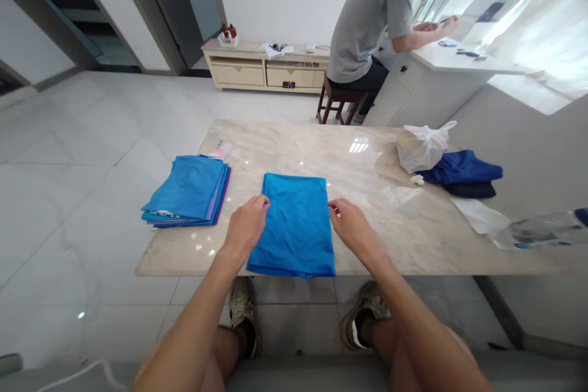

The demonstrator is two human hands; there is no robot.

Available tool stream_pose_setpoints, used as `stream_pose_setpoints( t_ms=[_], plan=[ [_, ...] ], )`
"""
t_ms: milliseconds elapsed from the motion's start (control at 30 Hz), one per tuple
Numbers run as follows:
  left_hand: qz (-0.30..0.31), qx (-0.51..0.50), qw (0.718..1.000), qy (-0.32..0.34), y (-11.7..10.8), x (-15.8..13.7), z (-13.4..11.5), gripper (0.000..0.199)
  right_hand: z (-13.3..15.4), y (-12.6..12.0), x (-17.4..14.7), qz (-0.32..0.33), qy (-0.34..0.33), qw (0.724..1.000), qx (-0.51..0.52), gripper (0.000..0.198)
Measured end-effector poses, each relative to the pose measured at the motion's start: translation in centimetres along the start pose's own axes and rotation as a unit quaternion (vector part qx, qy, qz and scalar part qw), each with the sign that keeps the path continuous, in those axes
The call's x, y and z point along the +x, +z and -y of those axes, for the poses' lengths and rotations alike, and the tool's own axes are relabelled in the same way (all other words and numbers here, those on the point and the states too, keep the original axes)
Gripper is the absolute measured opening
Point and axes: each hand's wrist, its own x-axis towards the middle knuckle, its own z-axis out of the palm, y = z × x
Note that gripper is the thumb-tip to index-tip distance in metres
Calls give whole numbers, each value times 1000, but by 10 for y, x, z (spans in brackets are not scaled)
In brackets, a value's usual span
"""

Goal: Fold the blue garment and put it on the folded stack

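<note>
A folded bright blue cloth (295,225) lies flat on the marble table (376,220), near its front edge. My left hand (247,225) rests at the cloth's left edge, fingers curled and touching it. My right hand (351,225) sits at the cloth's right edge, fingertips at the fabric. Neither hand has lifted the cloth. To the left lies a stack of folded blue and purple cloths (189,191).
A white plastic bag (421,147) and dark blue garments (462,173) lie at the table's right, with a clear plastic bottle (537,229) and a sheet of wrap (480,214) nearby. Another person (372,18) sits on a stool at a white counter behind. A low cabinet (261,67) stands against the wall.
</note>
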Motion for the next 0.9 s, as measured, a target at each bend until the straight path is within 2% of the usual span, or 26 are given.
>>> stream_pose_setpoints(
  t_ms=[100, 267, 367, 467, 500, 567, 600, 667, 767, 900],
  plan=[
    [-12, -18, 995, -92, 7, 4, 33, 26, -16, 1, 12, -42, 100, 992, 62, 26],
    [15, -125, 976, -180, 31, 16, 64, 15, -41, 12, 26, 4, 244, 963, 115, 17],
    [27, -234, 939, -250, 46, 25, 66, 16, -46, 19, 28, 41, 311, 931, 189, 16],
    [55, -334, 890, -305, 57, 33, 61, 25, -40, 23, 29, 50, 366, 881, 295, 18],
    [61, -341, 885, -312, 59, 35, 58, 26, -37, 24, 29, 57, 380, 864, 326, 18],
    [61, -320, 893, -310, 63, 36, 52, 25, -31, 24, 29, 85, 396, 840, 360, 10],
    [59, -305, 900, -307, 64, 36, 49, 28, -28, 24, 29, 100, 399, 836, 362, 5],
    [67, -295, 902, -307, 65, 36, 44, 39, -26, 26, 30, 123, 392, 844, 345, 17],
    [89, -331, 880, -329, 64, 35, 36, 48, -27, 28, 29, 143, 373, 863, 310, 38],
    [65, -406, 850, -328, 56, 35, 27, 43, -27, 27, 26, 146, 338, 884, 288, 36]
  ],
)
